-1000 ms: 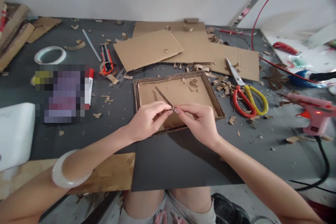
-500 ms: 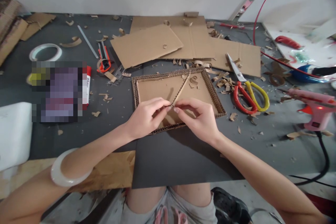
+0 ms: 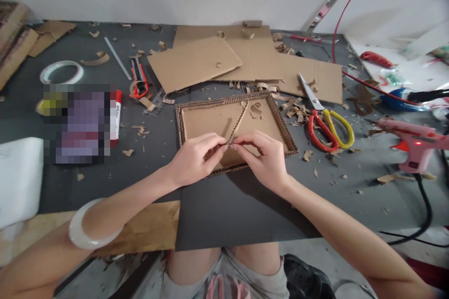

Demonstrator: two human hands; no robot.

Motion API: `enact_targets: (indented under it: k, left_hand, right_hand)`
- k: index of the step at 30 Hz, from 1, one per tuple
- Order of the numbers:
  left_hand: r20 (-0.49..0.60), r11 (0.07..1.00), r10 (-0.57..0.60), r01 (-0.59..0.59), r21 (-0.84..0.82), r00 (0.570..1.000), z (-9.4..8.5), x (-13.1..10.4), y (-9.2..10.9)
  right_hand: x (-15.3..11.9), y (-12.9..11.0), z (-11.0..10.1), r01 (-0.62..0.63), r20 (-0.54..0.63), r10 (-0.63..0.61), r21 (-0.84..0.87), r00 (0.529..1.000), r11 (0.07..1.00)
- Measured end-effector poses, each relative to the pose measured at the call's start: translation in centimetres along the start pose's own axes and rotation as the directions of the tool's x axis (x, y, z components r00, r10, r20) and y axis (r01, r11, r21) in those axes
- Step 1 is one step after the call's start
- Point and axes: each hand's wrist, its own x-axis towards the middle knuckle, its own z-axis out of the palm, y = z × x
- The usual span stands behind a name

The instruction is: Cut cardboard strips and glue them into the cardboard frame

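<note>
A thin corrugated cardboard strip (image 3: 240, 120) slants up and to the right from my fingertips, above a shallow cardboard tray (image 3: 206, 121). My left hand (image 3: 198, 156) pinches the strip's near end between thumb and fingers. Right beside it, the fingertips of my right hand (image 3: 263, 156) pinch the same end, nearly touching the left ones. The tray lies flat on the dark table, its low walls made of layered corrugated strips. My hands and forearms hide part of its front wall. Curled cardboard scraps (image 3: 257, 108) lie inside the tray near its back right corner.
Scissors (image 3: 321, 119) and a pink glue gun (image 3: 414, 138) with a lit red light lie to the right. Cardboard sheets (image 3: 196, 60) are behind the tray. To the left are an orange utility knife (image 3: 139, 79), a tape roll (image 3: 61, 72) and a marker (image 3: 115, 117). Scraps litter the table.
My hands stay pinched on the strip's end, with the fingertips slightly closer together. The view has shifted a little; the things on the table stay in place.
</note>
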Motion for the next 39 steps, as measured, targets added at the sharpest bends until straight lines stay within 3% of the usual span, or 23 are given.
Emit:
enact_targets:
  k: [15,26,39]
  left_hand:
    - [0.034,0.999,0.037,-0.036,-0.039,0.999,-0.15,-0.04,0.02]
    - [0.062,0.993,-0.055,0.061,-0.097,0.997,-0.52,0.3,0.44]
    - [0.07,0.991,-0.053,0.061,-0.117,0.996,-0.6,0.43,0.46]
  right_hand:
    - [0.39,-0.06,-0.3,0.05,0.151,-0.051,0.013,0.987,0.999]
    - [0.49,0.05,-0.34,-0.005,0.104,0.003,0.014,0.995,1.0]
    - [0.44,0.05,-0.43,0.006,0.124,-0.01,0.032,0.992,0.999]
